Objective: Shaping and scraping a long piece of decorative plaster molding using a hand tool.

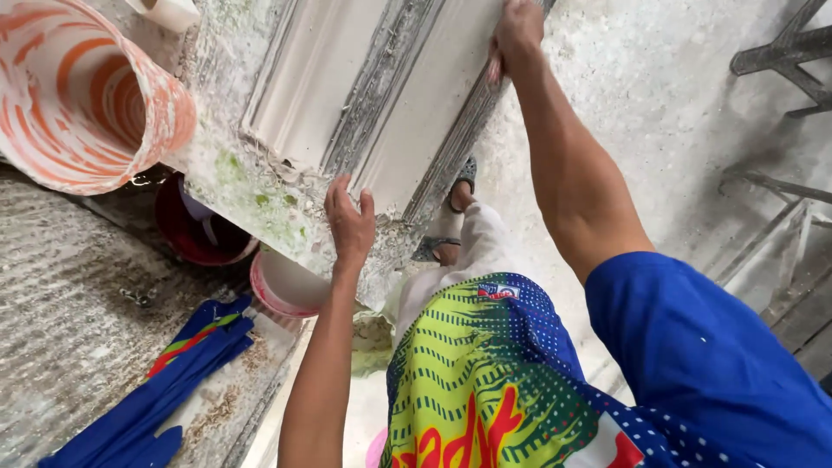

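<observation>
A long white plaster moulding (347,95) with ridged grooves lies in a rough, green-stained mould slab (251,191) in front of me. My left hand (349,221) rests on the slab's near end, fingers spread over the crusty edge. My right hand (514,35) reaches far up the right side and is closed on a small tool pressed against the moulding's right edge; the tool is mostly hidden by the fingers. My sandalled foot (451,221) shows below the slab.
A large orange-and-white striped bucket (82,95) stands at top left. A dark red bucket (195,230) and a pink-rimmed bowl (282,286) sit under the slab. Blue cloth (165,381) lies on the floor at lower left. Metal frame legs (784,56) at right.
</observation>
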